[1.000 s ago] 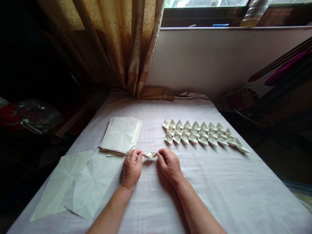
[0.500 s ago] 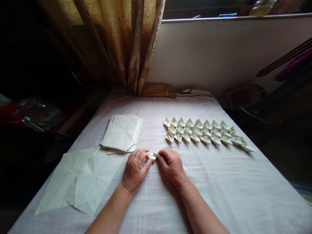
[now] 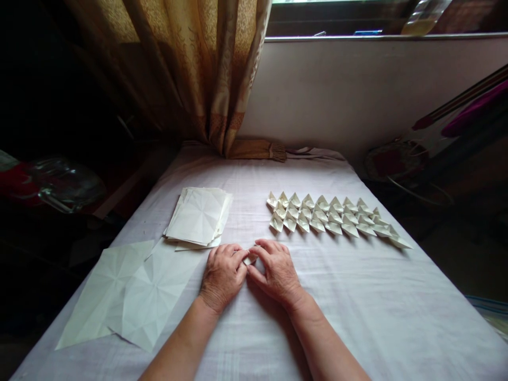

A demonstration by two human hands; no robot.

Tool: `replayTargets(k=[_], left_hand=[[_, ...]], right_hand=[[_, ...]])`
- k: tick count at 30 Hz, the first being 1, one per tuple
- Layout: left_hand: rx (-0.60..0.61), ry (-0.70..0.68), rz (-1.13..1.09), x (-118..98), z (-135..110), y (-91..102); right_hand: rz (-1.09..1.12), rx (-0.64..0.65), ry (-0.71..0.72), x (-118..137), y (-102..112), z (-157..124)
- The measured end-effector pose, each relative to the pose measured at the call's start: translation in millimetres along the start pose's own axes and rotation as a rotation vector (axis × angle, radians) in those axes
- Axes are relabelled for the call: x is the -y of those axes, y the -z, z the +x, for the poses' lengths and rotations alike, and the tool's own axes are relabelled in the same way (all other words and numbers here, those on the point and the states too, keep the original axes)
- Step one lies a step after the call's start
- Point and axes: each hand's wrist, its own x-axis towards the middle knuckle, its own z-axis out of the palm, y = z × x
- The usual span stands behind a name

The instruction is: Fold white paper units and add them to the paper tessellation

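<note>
My left hand (image 3: 223,273) and my right hand (image 3: 277,271) meet at the middle of the white cloth (image 3: 357,296), fingers closed together on a small folded paper piece (image 3: 251,258) that shows only as a sliver between them. To the right, several folded paper pieces (image 3: 333,221) lie in neat overlapping rows. A stack of creased square sheets (image 3: 199,217) sits just beyond my left hand. Two larger creased sheets (image 3: 130,293) lie flat at the left.
A tan curtain (image 3: 206,69) hangs at the back, its hem resting on the cloth. A white wall and window sill (image 3: 377,37) run behind. A glass jar (image 3: 59,185) lies in the dark at left; clutter fills the right side.
My hands have come together: the small paper piece, first stretched out between my fingertips, is now pressed short and nearly hidden between both hands.
</note>
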Motion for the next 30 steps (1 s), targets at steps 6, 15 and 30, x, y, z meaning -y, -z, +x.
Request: replayTargets(k=[6,15,30], left_hand=[[0.135,-0.032,0.093,-5.0,5.8,10.4],[0.248,-0.050,0.007,1.0,6.3,25.1],[0.242,0.045,-0.095,-6.2,0.6,22.5]], right_hand=[[-0.073,0.039,0.002,4.9,7.6,0.9],[-0.159,0.042,0.070,5.4,5.6,-6.5],[-0.229,0.058,0.115,13.3,14.2,-11.2]])
